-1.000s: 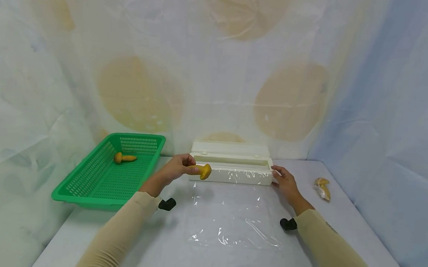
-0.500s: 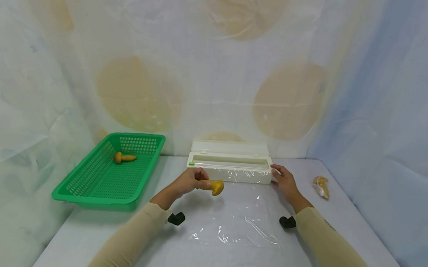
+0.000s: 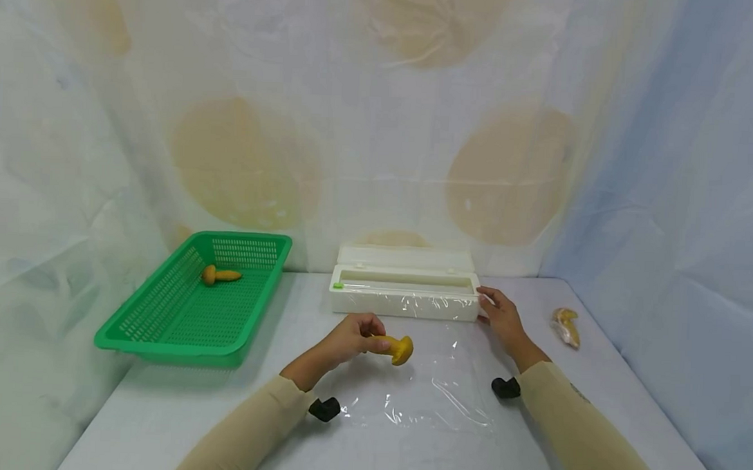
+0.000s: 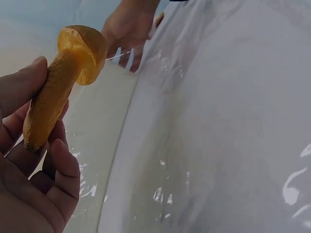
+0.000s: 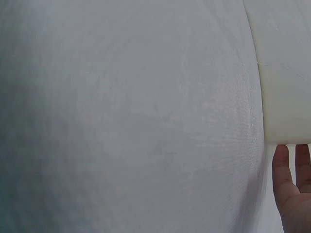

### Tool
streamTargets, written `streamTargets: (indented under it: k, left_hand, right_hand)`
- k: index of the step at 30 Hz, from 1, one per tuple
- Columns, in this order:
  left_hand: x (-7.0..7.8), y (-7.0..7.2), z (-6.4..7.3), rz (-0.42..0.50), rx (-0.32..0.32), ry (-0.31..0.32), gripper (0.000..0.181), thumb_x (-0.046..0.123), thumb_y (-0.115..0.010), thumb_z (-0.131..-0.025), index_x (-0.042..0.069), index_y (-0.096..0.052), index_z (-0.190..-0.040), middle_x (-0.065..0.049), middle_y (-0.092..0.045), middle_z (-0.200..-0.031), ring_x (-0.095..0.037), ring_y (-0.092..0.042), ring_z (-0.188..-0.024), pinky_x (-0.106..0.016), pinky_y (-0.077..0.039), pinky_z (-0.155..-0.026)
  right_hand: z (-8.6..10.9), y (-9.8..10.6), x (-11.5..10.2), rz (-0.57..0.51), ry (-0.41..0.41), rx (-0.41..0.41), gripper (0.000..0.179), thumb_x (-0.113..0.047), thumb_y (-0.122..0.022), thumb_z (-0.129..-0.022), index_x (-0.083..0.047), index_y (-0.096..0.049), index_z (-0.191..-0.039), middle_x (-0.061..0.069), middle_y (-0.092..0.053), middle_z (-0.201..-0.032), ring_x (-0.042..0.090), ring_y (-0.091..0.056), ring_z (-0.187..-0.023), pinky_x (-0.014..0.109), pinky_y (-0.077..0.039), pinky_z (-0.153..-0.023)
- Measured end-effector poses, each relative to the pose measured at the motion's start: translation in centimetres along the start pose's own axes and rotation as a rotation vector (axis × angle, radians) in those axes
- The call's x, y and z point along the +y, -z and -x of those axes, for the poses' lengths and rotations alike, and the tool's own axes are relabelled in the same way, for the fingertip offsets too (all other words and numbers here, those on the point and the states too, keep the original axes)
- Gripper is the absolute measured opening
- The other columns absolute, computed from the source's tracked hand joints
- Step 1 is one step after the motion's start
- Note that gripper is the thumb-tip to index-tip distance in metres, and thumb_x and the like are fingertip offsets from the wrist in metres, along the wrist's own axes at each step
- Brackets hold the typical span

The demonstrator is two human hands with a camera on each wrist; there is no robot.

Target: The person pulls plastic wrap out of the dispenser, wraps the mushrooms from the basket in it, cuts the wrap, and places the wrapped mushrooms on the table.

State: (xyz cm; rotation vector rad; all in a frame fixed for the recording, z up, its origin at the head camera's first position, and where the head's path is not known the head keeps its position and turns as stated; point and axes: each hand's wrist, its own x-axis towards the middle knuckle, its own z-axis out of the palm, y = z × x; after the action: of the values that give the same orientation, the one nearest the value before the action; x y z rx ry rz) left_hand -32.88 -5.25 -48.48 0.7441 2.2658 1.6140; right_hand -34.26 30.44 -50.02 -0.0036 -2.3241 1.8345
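Note:
In my left hand [image 3: 357, 341] I pinch a yellow-brown mushroom [image 3: 400, 350] by its stem, cap pointing right, above a sheet of cling film [image 3: 433, 389] spread on the table. The left wrist view shows the mushroom [image 4: 60, 82] between thumb and fingers. Behind the film stands a white cling film dispenser [image 3: 405, 305], its lid [image 3: 407, 257] raised; the film runs out over its front. My right hand [image 3: 503, 322] touches the dispenser's right end. Seen from the right wrist, its fingers [image 5: 282, 170] are straight against the dispenser [image 5: 289, 111].
To the left stands a green perforated basket [image 3: 167, 353] with another mushroom [image 3: 221, 276] lying in it. A film-wrapped mushroom [image 3: 566, 327] lies at the table's right side. Sheeting [image 3: 380, 124] hangs behind and at both sides of the table.
My left hand has carried the mushroom right and toward me, from in front of the dispenser to above the film. The dispenser's green slider is now uncovered. My right hand stays at the dispenser's end.

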Motion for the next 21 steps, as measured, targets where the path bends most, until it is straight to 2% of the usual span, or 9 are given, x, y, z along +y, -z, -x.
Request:
streamTargets:
  k: [5,11,14,21]
  left_hand:
    - [-0.2,-1.4,0.4,0.001,-0.043,-0.021,0.022,0.019,-0.082,-0.08,0.009,-0.065,-0.09,-0.002,-0.066,-0.086,-0.015,-0.055,-0.07,-0.027,-0.044,-0.059]
    - [-0.3,-2.2,0.7,0.029,-0.086,-0.037,0.022,0.018,-0.083,-0.079,0.008,-0.065,-0.087,-0.002,-0.068,-0.081,-0.015,-0.059,-0.066,-0.027,-0.048,-0.057]
    - [-0.4,-2.5,0.7,0.042,-0.091,-0.028,0.023,0.018,-0.083,-0.079,0.008,-0.064,-0.087,-0.003,-0.068,-0.079,-0.016,-0.06,-0.065,-0.029,-0.05,-0.056]
    - [-0.6,-3.4,0.3,-0.009,-0.07,-0.026,0.023,0.017,-0.084,-0.077,0.009,-0.064,-0.085,-0.002,-0.067,-0.078,-0.015,-0.06,-0.063,-0.029,-0.051,-0.055]
  right_hand:
    - [0.1,-0.1,-0.2,-0.003,0.008,-0.005,0.044,-0.022,-0.044,-0.106,0.0,-0.039,-0.143,0.016,-0.028,-0.155,0.035,-0.036,-0.135,0.049,-0.042,-0.1]
    - [0.1,-0.1,-0.2,-0.003,0.011,-0.005,0.044,-0.022,-0.044,-0.105,0.001,-0.039,-0.143,0.017,-0.029,-0.154,0.035,-0.036,-0.134,0.049,-0.042,-0.1]
    - [0.1,-0.1,-0.1,-0.004,0.007,-0.005,0.045,-0.023,-0.045,-0.105,0.001,-0.039,-0.143,0.017,-0.029,-0.154,0.035,-0.036,-0.135,0.049,-0.042,-0.1]
    - [0.0,0.0,0.1,0.0,0.007,-0.003,0.045,-0.024,-0.045,-0.105,0.0,-0.039,-0.143,0.016,-0.028,-0.155,0.034,-0.035,-0.136,0.05,-0.042,-0.1]
